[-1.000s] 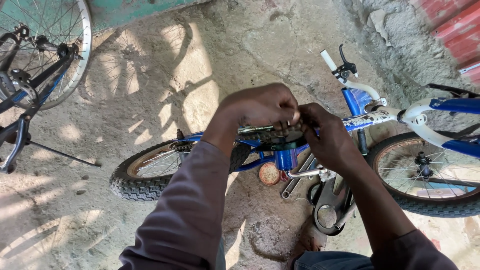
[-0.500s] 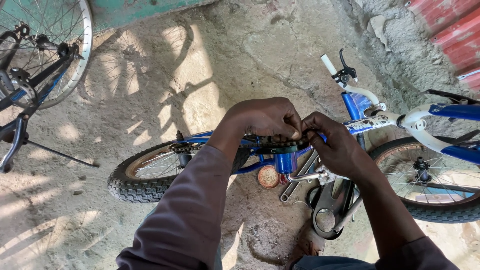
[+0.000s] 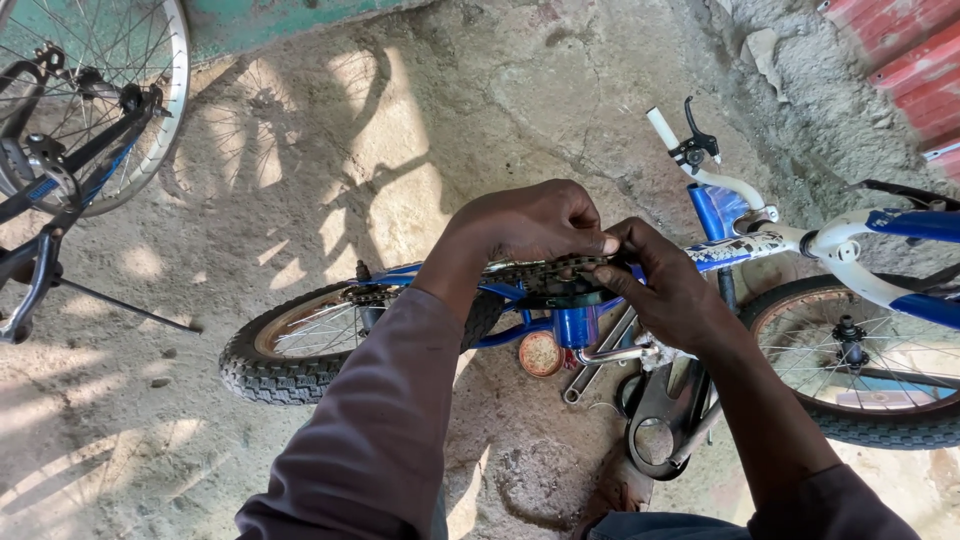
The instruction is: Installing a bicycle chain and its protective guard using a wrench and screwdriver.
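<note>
A small blue bicycle (image 3: 720,215) lies upside down on the concrete ground. Its dark chain (image 3: 550,268) runs along the frame between my hands. My left hand (image 3: 530,225) pinches the chain from above, fingers curled over it. My right hand (image 3: 665,285) grips the chain's other side, thumb and fingers meeting my left hand. Below the chain is the blue bottom bracket (image 3: 577,325) with a silver crank arm (image 3: 615,353). The knobby rear wheel (image 3: 300,340) lies to the left, the other wheel (image 3: 860,365) to the right.
A spanner (image 3: 595,375) and a small round tin (image 3: 541,353) lie on the ground under the frame. A black chain guard (image 3: 655,435) rests nearby. Another bicycle's wheel (image 3: 90,95) and kickstand stand at upper left. A red corrugated wall (image 3: 900,50) is at upper right.
My hands have stayed on the chain, with the fingers shifting slightly closer together. The view has drifted a little; the bicycle has not moved.
</note>
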